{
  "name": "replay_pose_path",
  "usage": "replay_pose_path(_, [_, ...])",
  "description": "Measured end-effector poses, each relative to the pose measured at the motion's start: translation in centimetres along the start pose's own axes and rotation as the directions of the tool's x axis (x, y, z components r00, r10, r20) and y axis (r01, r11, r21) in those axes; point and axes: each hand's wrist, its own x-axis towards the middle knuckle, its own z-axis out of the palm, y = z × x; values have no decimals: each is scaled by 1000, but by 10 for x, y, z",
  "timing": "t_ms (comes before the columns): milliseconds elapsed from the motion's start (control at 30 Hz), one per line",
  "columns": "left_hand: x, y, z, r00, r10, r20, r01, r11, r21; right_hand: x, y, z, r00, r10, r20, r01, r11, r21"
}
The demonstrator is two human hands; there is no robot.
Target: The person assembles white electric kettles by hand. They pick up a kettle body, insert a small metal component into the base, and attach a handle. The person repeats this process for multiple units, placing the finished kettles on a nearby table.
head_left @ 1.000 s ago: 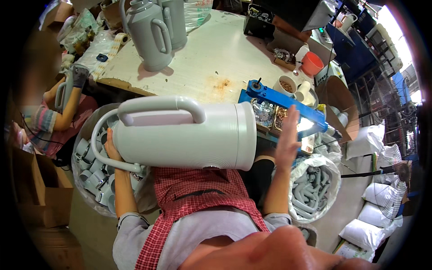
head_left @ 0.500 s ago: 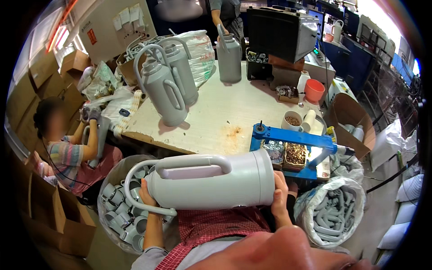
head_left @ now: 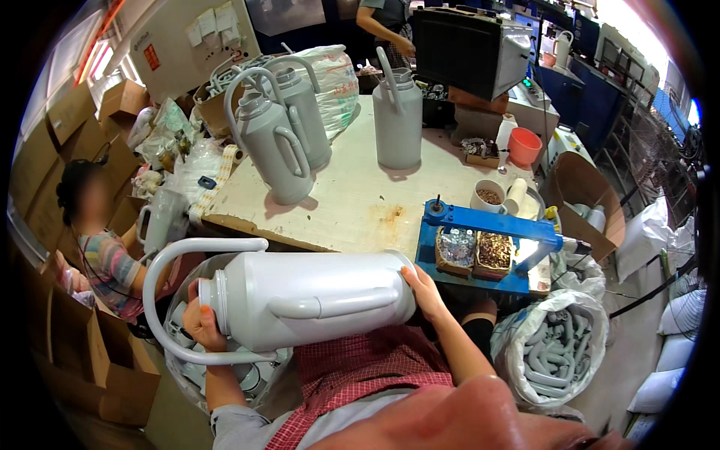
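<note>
A grey vacuum flask [head_left: 322, 281] lies sideways in front of me, over my lap, its open neck to the left and its base to the right. My left hand [head_left: 202, 321] is closed around the neck, inside the loop of the carrying handle [head_left: 156, 300]. At the base, my right hand [head_left: 424, 292] grips the rim, fingers on the far edge. The side handle [head_left: 337, 304] of the flask faces me. Standing on the table [head_left: 352, 214] are a single grey flask [head_left: 397, 124] and two more, one being the left flask [head_left: 271, 146].
A blue bench press [head_left: 487, 225] with trays of small metal parts stands at the table's right edge. Below it, a bag [head_left: 555, 352] holds grey handles; a bin [head_left: 176, 367] of grey cups is at left. One person [head_left: 105, 247] sits left; another [head_left: 382, 26] stands behind.
The flask has rolled, bringing its side handle toward me, and its carrying handle now spans the neck. My right hand has shifted up the base. The far person released a flask, now nearer on the table.
</note>
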Motion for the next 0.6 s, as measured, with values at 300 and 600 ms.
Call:
replay_pose_path(300, [81,3,52,827,470,308,-468,880,-85,-39,-110,62,746,-233,624,506,807,-304])
replay_pose_path(600, [98,-170,135,887,-430,172,462,801,-382,78,-131,84,849,-510,-136,470,847,-248])
